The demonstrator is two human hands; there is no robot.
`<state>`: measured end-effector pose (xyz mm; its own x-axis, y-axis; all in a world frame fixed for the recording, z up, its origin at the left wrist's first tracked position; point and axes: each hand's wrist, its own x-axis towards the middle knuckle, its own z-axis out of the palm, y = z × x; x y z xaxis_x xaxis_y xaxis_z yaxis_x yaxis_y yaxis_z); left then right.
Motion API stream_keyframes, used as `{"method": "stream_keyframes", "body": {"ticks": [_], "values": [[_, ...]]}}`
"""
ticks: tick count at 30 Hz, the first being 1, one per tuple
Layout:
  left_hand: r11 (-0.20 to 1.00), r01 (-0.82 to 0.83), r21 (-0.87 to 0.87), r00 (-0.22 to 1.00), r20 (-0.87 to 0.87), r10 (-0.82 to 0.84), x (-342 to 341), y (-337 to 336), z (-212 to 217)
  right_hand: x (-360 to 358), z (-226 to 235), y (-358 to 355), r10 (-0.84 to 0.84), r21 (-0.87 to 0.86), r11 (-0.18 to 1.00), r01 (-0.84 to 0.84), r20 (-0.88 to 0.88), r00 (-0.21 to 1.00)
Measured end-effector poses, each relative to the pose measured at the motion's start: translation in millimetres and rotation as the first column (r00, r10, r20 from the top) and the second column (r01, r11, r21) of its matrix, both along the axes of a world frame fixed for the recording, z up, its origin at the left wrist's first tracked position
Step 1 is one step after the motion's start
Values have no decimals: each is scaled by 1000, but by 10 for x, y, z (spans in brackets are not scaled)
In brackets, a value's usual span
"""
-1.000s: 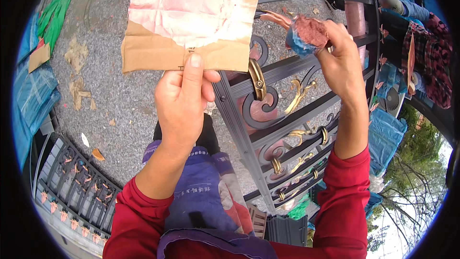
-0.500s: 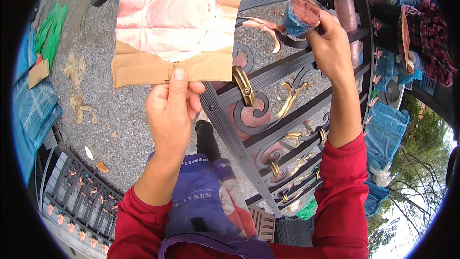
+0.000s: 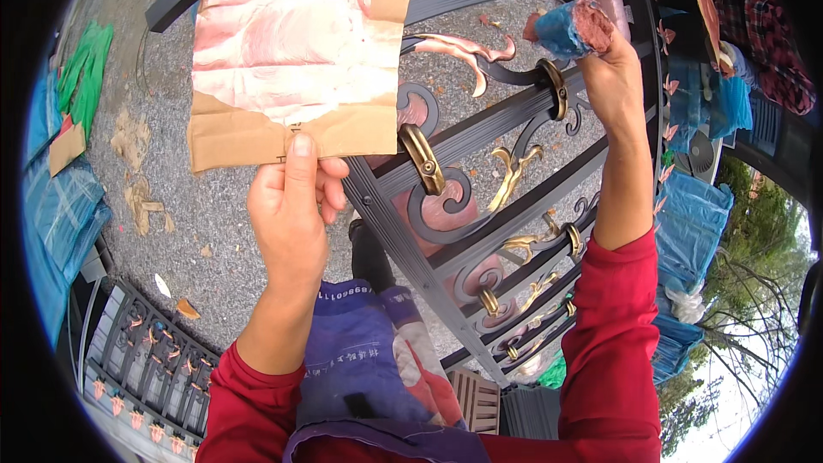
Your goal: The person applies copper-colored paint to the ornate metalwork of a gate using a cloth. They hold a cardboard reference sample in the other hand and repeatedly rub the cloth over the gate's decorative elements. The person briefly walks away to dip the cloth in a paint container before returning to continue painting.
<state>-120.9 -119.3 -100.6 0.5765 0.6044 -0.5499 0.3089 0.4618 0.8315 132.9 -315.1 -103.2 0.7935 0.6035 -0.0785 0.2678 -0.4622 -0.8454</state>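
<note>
My left hand (image 3: 290, 214) pinches the lower edge of a creased brown cardboard sheet (image 3: 296, 60), thumb in front. Pale pink, paint-like smears cover most of its face. My right hand (image 3: 613, 81) is closed round a blue-wrapped, roughly cylindrical bundle (image 3: 557, 30). Its rough coppery-pink end points right, and a pink tip shows at its left. Under both hands lies a dark metal gate panel (image 3: 480, 146) with scrolls and gold collars (image 3: 422, 159). A leaf ornament (image 3: 463, 56) with coppery-pink colouring sits between the cardboard and the bundle. My right fingers are partly hidden behind the bundle.
Another panel (image 3: 154, 351) with pink-tipped finials is at lower left. Blue plastic sheeting (image 3: 60, 214) and green netting (image 3: 86, 77) lie at the left. A person in a checked sleeve (image 3: 776, 43) is at upper right. Grey gravelly ground (image 3: 206, 206) surrounds the gate.
My right hand has moved rightward and slightly down with the bundle, uncovering a gold collar on the gate. The cardboard in my left hand has shifted a little left and down.
</note>
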Motion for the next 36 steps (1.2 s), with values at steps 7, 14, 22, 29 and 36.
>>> {"method": "stream_keyframes", "body": {"ticks": [7,14,22,29,36], "values": [[1000,15,27,1000,4,-16,-5,35,-76,92,-344,-52,148,-262,963,-65,313,938],[998,30,55,1000,-4,-30,-23,56,-95,-15,-230,75,5,-142,990,9,92,996],[1000,2,-12,1000,12,-2,-39,71,-86,-54,-257,155,142,-287,956,-68,249,958],[995,-91,-25,995,48,93,-98,82,-54,-227,-57,369,73,25,997,-71,-85,994],[997,-74,4,995,67,74,-174,186,-29,-373,-89,547,251,-298,945,-135,398,883]]}}
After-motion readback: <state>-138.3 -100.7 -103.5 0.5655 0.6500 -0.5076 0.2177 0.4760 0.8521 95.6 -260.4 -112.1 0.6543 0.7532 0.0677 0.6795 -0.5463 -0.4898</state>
